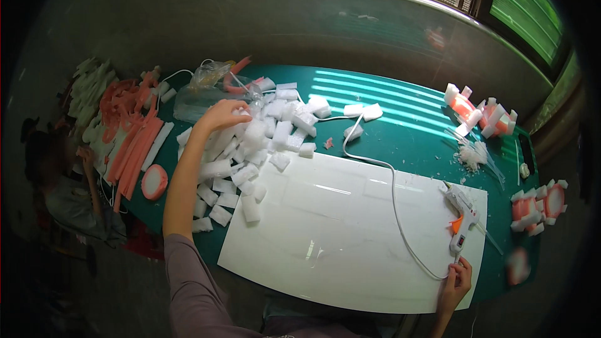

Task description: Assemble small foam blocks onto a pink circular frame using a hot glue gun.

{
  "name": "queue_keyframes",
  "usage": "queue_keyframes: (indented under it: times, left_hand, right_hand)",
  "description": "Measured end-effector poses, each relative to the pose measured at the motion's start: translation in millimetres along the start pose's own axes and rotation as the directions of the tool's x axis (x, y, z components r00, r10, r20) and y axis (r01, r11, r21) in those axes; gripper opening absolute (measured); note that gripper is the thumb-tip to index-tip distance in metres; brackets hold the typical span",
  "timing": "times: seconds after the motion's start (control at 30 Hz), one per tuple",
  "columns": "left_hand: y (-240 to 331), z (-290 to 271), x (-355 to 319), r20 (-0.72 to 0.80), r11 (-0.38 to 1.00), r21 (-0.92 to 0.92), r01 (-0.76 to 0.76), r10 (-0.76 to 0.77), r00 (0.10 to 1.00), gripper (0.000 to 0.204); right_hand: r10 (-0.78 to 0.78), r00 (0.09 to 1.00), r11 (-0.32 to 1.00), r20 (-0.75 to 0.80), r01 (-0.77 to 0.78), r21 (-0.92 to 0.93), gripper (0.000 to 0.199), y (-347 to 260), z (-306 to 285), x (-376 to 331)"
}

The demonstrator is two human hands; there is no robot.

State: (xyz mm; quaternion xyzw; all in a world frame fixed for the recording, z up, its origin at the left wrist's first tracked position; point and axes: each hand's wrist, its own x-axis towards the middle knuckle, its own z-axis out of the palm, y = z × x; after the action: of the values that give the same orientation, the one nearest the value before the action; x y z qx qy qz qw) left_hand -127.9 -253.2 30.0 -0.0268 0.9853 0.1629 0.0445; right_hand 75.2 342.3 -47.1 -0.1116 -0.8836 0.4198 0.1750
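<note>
My left hand (pixel 225 115) reaches over a heap of white foam blocks (pixel 253 134) at the table's far left. Its fingers are bent round a foam block at the top of the heap, mostly hidden beneath them. A white hot glue gun (pixel 462 209) with an orange trigger lies on the white board (pixel 338 231), nozzle pointing away from me. By its handle end, my right hand (pixel 460 277) pinches the white cord (pixel 400 225), which curves back across the board.
Pink foam strips (pixel 134 156) and a pink ring (pixel 154 182) lie on the green table (pixel 300 77) at left, near a seated person (pixel 69 181). Pink-and-white foam assemblies (pixel 498 119) stand at right, near clear glue sticks (pixel 491 166) and white scraps (pixel 472 154).
</note>
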Motion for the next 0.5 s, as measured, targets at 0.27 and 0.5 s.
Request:
queue_keyframes:
  times: [0.27, 0.5]
  left_hand:
    - [55.8, -16.4, -21.4, -0.058, 0.914, 0.344, 0.215, -0.208, 0.976, 0.039]
    - [104.5, 22.7, 38.3, -0.404, 0.972, 0.201, -0.123, 0.197, 0.893, 0.052]
  right_hand:
    - [0.01, 1.0, 0.999, 0.005, -0.01, -0.039, 0.01, 2.8, 0.4, 6.1]
    - [-0.008, 0.998, 1.0, 0.054, 0.008, -0.001, 0.011, -3.9, 1.2, 7.1]
